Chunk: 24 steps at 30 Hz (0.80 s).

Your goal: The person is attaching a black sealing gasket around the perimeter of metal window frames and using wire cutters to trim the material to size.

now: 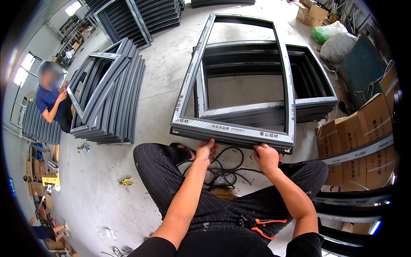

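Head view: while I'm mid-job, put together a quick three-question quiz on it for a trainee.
1. At which edge of the large grey frame at centre are the left hand and right hand?
2. True or false: the yellow-handled pliers are in the left hand.
3. What colour are the handles of the tool lying on the lap: (a) green, (b) orange, (c) white?

Key: 1. The near edge. 2. False; they lie on the floor. 3. (b), orange.
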### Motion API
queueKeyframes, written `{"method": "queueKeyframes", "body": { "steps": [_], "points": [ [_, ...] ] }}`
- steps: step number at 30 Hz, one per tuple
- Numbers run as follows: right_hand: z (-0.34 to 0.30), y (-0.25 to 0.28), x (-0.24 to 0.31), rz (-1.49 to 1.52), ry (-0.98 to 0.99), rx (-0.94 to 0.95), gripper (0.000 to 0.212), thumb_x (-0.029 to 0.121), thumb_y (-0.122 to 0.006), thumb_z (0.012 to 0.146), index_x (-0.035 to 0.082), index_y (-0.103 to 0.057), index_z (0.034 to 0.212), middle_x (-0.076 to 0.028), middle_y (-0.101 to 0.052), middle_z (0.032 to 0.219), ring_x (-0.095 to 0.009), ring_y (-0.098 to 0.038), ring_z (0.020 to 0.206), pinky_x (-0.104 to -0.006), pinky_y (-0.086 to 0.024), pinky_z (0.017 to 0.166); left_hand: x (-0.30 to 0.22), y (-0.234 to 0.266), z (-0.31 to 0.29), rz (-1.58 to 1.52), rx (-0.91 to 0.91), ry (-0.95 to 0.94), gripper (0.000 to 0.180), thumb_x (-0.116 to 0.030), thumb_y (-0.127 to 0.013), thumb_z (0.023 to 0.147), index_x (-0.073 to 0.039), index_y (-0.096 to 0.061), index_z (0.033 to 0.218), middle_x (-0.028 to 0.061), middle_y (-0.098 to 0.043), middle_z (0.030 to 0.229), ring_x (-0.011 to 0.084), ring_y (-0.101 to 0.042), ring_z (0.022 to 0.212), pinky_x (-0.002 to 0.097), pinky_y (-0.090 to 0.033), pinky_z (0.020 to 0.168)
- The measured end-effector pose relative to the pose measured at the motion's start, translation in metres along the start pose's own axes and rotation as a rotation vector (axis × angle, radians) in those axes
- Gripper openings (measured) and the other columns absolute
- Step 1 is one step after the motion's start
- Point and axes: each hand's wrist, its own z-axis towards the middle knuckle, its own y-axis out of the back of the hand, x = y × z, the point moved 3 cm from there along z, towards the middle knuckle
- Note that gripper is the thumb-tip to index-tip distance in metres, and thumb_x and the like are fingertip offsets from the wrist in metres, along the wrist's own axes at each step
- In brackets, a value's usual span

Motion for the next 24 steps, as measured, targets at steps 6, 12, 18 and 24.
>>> {"method": "queueKeyframes", "body": {
  "steps": [6, 12, 18, 24],
  "points": [
    [0.003, 0.000, 0.003, 0.006, -0.014, 0.034, 0.015, 0.010, -0.067, 0.070, 0.006, -0.068, 0.085, -0.011, -0.062, 0.077, -0.032, -0.061, 0.071, -0.0400, -0.050, 0.064, 0.000, 0.000, 0.001, 0.007, 0.009, -0.005, 0.020, -0.023, -0.069, 0.086, -0.010, -0.054, 0.093, 0.0022, -0.064, 0.084, 0.0163, -0.065, 0.081, 0.0288, -0.050, 0.064],
    [0.009, 0.008, 0.008, 0.123, 0.012, 0.083, 0.015, 0.010, -0.068, 0.069, 0.005, -0.069, 0.082, -0.011, -0.061, 0.072, -0.030, -0.061, 0.068, -0.0383, -0.049, 0.062, 0.003, 0.001, -0.012, 0.754, 0.014, -0.409, 0.022, -0.025, -0.061, 0.090, -0.004, -0.062, 0.086, 0.0060, -0.066, 0.083, 0.0180, -0.062, 0.071, 0.0313, -0.047, 0.064],
    [0.009, 0.034, 0.043, 0.375, 0.056, 0.183, 0.017, 0.011, -0.070, 0.065, 0.007, -0.071, 0.082, -0.009, -0.061, 0.069, -0.028, -0.061, 0.064, -0.0362, -0.050, 0.057, -0.020, -0.079, -0.132, 1.229, 0.344, -1.296, 0.024, -0.019, -0.063, 0.080, -0.008, -0.061, 0.101, 0.0095, -0.061, 0.104, 0.0263, -0.056, 0.104, 0.0443, -0.033, 0.103],
    [0.008, 0.038, 0.066, 0.331, 0.057, 0.227, 0.017, 0.012, -0.070, 0.065, 0.007, -0.070, 0.082, -0.010, -0.061, 0.071, -0.028, -0.061, 0.066, -0.0376, -0.050, 0.059, -0.028, -0.069, -0.134, 1.322, 0.385, -1.181, 0.016, -0.019, -0.063, 0.079, -0.008, -0.061, 0.089, 0.0055, -0.062, 0.085, 0.0237, -0.059, 0.089, 0.0401, -0.038, 0.094]
  ]
}}
